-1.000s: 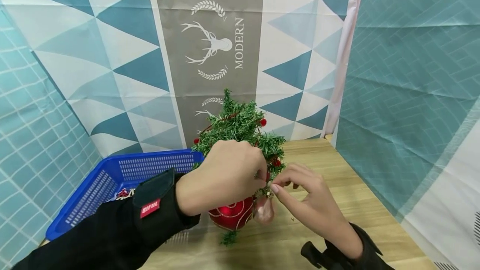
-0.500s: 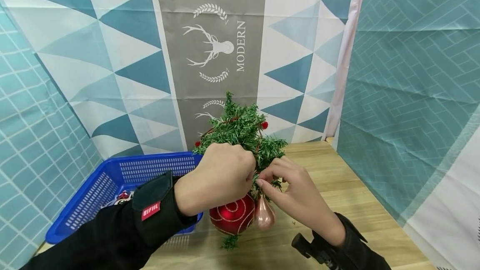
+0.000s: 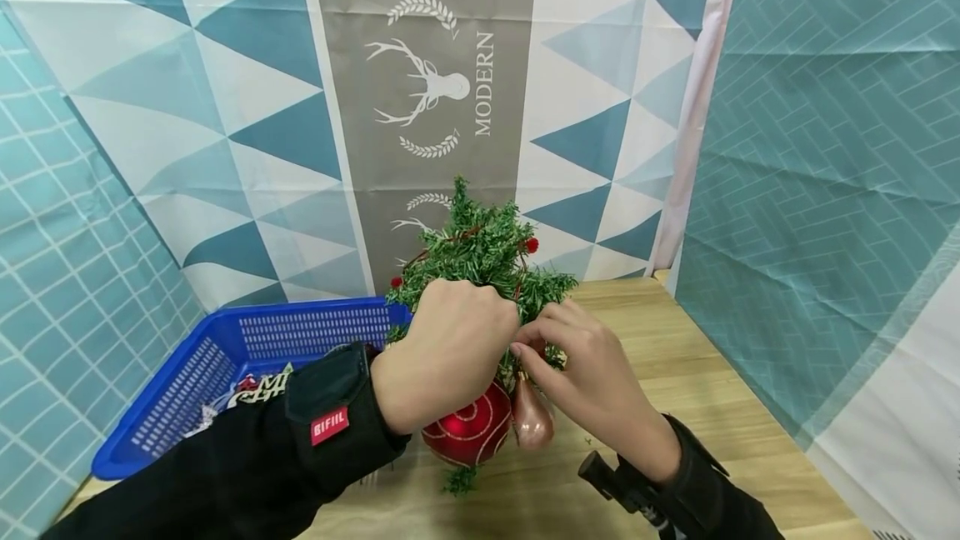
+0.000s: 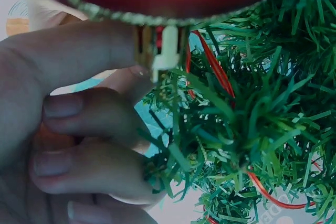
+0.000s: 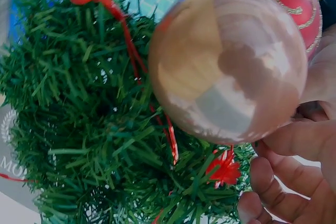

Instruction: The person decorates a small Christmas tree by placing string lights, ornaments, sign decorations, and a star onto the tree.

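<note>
A small green artificial Christmas tree (image 3: 480,248) stands on the table, wound with a thin red cord. A glossy red bauble (image 3: 474,433) with glittery swirls hangs low on it, beside a pink teardrop ornament (image 3: 534,422). My left hand (image 3: 453,348), fingers curled, grips in among the branches above the red bauble; in the left wrist view its index finger (image 4: 89,48) reaches the gold cap (image 4: 143,51). Thumb and index finger of my right hand (image 3: 592,369) pinch right above the pink ornament, at its hanging string. The left hand hides part of the tree.
A blue plastic basket (image 3: 217,332) stands at the left, holding white lettering (image 3: 262,388) and other decorations, partly hidden by my left sleeve (image 3: 300,448). Patterned cloths (image 3: 600,90) hang behind and at both sides of the wooden table (image 3: 720,407).
My right hand has shifted left and slightly up, closer to the left hand and the branches. The pink ornament, blurred earlier, now hangs sharp beside the red bauble. The left hand stays nearly in place.
</note>
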A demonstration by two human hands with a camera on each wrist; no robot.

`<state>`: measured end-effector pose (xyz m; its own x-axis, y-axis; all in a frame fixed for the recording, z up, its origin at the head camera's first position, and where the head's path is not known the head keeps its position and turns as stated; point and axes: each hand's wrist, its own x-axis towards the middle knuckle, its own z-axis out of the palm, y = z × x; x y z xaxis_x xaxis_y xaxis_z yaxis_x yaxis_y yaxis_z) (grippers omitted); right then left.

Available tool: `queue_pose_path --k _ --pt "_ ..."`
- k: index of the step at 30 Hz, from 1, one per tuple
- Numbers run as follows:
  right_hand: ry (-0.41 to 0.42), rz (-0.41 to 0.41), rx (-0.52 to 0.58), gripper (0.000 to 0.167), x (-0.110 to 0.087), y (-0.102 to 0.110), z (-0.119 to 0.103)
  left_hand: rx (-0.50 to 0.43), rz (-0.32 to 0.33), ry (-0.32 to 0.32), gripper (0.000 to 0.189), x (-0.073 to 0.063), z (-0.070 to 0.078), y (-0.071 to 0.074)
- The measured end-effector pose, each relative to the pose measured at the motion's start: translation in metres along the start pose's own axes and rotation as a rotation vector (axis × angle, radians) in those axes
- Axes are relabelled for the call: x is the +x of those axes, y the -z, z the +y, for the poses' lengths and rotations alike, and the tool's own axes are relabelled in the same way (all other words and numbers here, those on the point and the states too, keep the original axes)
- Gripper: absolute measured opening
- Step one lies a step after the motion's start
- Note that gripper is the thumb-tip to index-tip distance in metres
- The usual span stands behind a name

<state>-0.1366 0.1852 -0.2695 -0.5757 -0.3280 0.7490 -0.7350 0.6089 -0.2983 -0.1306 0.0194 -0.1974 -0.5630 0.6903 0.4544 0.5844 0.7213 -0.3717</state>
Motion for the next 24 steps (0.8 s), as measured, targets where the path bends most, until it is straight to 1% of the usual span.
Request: queue_pose_path --k 2,8,11,13,15,17,19,22,24 --pt "0.013 0.001 -0.032 0.009 0.000 0.000 0.000 0.020 -0.014 -0.002 0.036 0.001 0.001 -0.001" --pt "0.084 0.005 -0.116 0.011 -0.005 -0.003 0.001 0.074 -0.096 -0.027 0.035 0.002 0.006 -0.002" --pt "0.108 0.013 -0.124 0.013 -0.010 -0.006 0.000 0.083 -0.137 -0.022 0.032 0.002 0.007 -0.001" --pt "0.121 0.028 -0.116 0.015 -0.013 -0.007 0.000 0.082 -0.141 -0.016 0.030 0.002 0.008 -0.002" --pt "0.130 0.043 -0.108 0.016 -0.015 -0.008 -0.001 0.075 -0.133 -0.012 0.029 0.002 0.008 -0.003" --pt "0.142 0.060 -0.101 0.017 -0.017 -0.009 -0.001 0.067 -0.104 -0.015 0.029 0.003 0.008 -0.003" --pt "0.135 0.060 -0.090 0.016 -0.019 -0.009 -0.001 0.051 -0.074 -0.014 0.028 0.003 0.006 -0.004" --pt "0.117 0.057 -0.076 0.014 -0.021 -0.010 -0.001 0.005 -0.039 -0.009 0.029 0.002 0.002 -0.004" --pt "0.109 0.057 -0.067 0.012 -0.022 -0.010 -0.001 -0.037 -0.005 -0.002 0.032 0.001 -0.001 -0.002"
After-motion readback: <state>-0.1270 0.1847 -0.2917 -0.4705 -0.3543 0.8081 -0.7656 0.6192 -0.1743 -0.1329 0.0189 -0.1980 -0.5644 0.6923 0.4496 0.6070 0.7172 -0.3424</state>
